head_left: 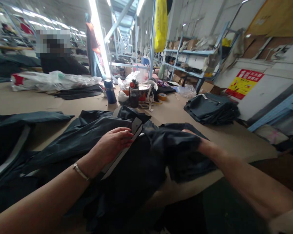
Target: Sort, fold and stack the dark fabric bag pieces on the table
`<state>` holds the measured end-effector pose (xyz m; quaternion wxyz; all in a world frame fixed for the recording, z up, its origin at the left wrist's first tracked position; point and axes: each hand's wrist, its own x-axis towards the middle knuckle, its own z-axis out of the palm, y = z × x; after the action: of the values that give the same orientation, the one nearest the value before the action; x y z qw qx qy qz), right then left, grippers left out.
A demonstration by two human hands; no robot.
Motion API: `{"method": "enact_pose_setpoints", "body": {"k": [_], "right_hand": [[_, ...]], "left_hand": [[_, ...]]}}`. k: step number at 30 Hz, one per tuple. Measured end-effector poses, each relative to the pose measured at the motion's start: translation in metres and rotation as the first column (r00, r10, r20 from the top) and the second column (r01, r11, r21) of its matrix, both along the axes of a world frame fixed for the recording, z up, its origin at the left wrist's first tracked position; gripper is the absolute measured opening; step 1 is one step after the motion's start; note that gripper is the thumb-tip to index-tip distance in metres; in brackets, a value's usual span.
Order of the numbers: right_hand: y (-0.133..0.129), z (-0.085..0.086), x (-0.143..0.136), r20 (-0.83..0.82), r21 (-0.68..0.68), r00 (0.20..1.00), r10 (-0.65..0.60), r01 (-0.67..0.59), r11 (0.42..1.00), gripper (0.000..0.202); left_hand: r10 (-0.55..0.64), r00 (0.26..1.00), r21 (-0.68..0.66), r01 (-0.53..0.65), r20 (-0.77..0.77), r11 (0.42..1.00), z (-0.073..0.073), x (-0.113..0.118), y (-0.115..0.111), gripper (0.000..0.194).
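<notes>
A dark blue-grey garment that looks like a jacket (141, 162) lies in loose folds on the table before me. A pale strip (119, 157) runs slantwise along one of its edges. My left hand (116, 143), with a bracelet at the wrist, is closed on that edge, fingers bent over the strip. On the right, my right hand (192, 135) grips a raised, bunched part of the same jacket. Cloth covers most of its fingers, and motion blurs this area. Another dark garment (9, 156) with a pale strip lies to the left.
A stack of folded dark garments (211, 109) sits at the right. Behind the jacket stand a blue flask (109, 92) and a dark bottle (134, 94), beside a tape roll (162, 97). Plastic bags (51, 81) lie far left, near a seated person (61, 61). Shelving (190, 52) rises behind.
</notes>
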<state>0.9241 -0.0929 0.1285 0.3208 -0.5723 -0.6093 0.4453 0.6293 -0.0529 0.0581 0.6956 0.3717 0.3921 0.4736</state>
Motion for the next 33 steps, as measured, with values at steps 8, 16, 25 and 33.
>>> {"method": "enact_pose_setpoints", "body": {"k": [8, 16, 25, 33], "right_hand": [[-0.022, 0.032, 0.024, -0.181, -0.244, 0.944, -0.275, 0.228, 0.943, 0.030], [0.006, 0.027, 0.118, 0.419, 0.136, 0.823, -0.384, 0.361, 0.923, 0.017], [0.013, -0.054, 0.002, 0.586, 0.329, 0.810, 0.026, -0.267, 0.906, 0.024], [0.007, -0.077, -0.077, 0.154, 0.412, 0.987, 0.034, -0.096, 0.906, 0.026]], "left_hand": [[-0.046, 0.989, 0.054, 0.054, -0.144, 0.997, -0.001, -0.033, -0.022, 0.022], [0.523, 0.544, 0.607, -0.030, -0.656, 0.794, -0.001, -0.093, -0.021, 0.037], [0.646, -0.140, 0.553, 0.403, -0.750, 0.729, -0.034, -0.101, 0.000, 0.026], [0.869, 0.223, 0.756, 0.614, -0.441, 0.226, -0.026, -0.075, -0.083, 0.027]]}}
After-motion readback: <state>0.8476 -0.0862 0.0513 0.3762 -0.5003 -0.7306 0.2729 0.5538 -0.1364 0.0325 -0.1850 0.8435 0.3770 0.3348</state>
